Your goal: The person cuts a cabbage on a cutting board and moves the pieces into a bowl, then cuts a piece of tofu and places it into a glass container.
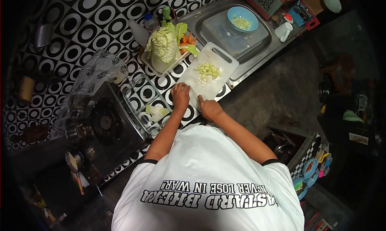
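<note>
My left hand [181, 96] is at the near left edge of the white cutting board [226, 72], its fingers curled down. Whatever lies under those fingertips is hidden. My right hand [210, 109] is closed around a knife at the board's near end, the index finger stretched along it. Only a thin line of the blade shows, running toward my left fingers. Chopped pale green cabbage [208, 71] lies in a loose heap on the board beyond both hands.
A tray [164, 73] holds a napa cabbage [164, 46] and carrots [187, 41]. A blue bowl [252, 25] with chopped pieces stands over the sink [237, 76]. Left are a glass dish [148, 131] with a leaf piece and a gas stove [120, 128].
</note>
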`<state>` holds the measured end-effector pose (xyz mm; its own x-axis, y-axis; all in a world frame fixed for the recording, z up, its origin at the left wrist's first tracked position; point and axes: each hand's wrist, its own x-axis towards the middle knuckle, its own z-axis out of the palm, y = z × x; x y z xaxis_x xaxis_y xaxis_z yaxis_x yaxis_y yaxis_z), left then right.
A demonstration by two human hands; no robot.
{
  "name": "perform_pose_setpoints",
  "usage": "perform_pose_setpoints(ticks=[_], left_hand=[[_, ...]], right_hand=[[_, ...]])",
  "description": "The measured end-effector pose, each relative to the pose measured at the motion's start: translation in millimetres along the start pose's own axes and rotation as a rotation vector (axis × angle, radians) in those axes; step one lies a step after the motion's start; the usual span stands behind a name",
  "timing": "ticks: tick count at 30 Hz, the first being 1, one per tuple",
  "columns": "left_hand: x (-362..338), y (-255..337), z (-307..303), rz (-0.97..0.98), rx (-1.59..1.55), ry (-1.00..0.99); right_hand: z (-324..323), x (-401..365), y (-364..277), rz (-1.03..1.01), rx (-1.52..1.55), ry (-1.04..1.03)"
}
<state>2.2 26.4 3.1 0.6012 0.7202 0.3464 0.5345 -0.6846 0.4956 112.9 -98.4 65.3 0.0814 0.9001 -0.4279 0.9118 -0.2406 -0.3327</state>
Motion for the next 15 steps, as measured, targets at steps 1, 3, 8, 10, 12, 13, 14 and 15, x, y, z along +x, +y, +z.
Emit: perform_pose_setpoints(ticks=[1, 3, 8, 10, 12, 13, 14, 15], left_hand=[[0.4, 0.6, -0.2, -0.006, 0.002, -0.004], [0.3, 1.6, -0.6, -0.014, 0.005, -0.009], [0.9, 2.4, 0.0, -0.034, 0.006, -0.028], [1.5, 3.5, -1.6, -0.037, 0.011, -0.037], [1.4, 4.5, -2.1, -0.040, 0.014, -0.045], [1.7, 4.4, -1.8, -0.040, 0.004, -0.043], [1.6, 4.2, -2.0, -0.040, -0.004, -0.042], [1.4, 4.1, -1.9, -0.043, -0.008, -0.050]], right_hand=[[2.8, 0.5, -0.4, -0.002, 0.001, 0.000], [9.1, 0.6, -0.4, 0.005, 0.018, 0.001], [16.9, 0.5, 3.4, 0.012, 0.061, 0.020], [19.5, 0.2, 5.7, 0.015, 0.070, 0.011], [25.2, -2.0, 8.6, 0.001, 0.074, 0.016], [30.9, -1.3, 11.1, -0.001, 0.069, 0.017], [37.4, -0.4, 12.5, -0.011, 0.071, 0.040], [39.4, -0.4, 12.1, -0.022, 0.073, 0.063]])
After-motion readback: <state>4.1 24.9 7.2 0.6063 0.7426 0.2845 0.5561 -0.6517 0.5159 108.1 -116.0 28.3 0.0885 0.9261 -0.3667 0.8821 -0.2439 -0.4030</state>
